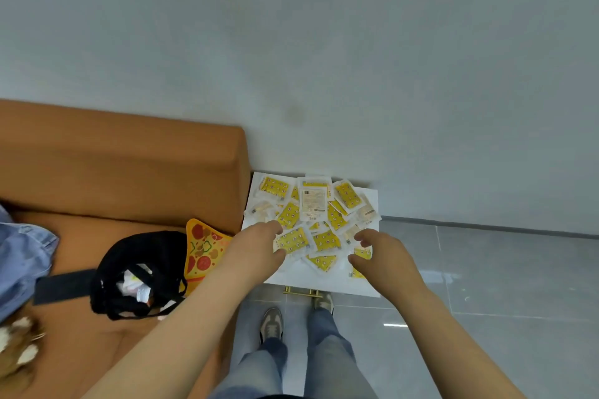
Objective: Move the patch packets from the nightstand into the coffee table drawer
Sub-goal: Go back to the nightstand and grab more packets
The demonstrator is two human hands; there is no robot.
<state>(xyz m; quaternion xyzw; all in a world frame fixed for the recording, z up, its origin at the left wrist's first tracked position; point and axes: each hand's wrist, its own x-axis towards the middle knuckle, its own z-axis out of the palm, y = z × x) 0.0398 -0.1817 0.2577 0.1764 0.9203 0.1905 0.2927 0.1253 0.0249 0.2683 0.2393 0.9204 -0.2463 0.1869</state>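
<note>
a heap of yellow-and-white patch packets (308,220) lies spread over the white nightstand (330,283), which sits just right of centre in the frame, against the pale wall (324,42) and beside the arm of an orange sofa (129,172). one packet near the top of the heap lies with its white printed back facing up; the rest mostly show yellow faces, overlapping at odd angles.

both bare arms reach in from the bottom of the frame. the left hand (259,246) sits at the left edge of the heap, its fingers loosely curled and spread, the fingertips touching the nearest packets without pinching any. the right hand (379,256) is at the lower right edge of the heap, fingers apart and bent, resting on or just over the packets; it cannot be told whether it grips one.

on the sofa seat, lower left of the frame, lie a black bag (136,275) and a pizza-slice cushion (202,249). the person's jeans and shoes (271,324) show on the grey tiled floor (486,269) below the nightstand.
</note>
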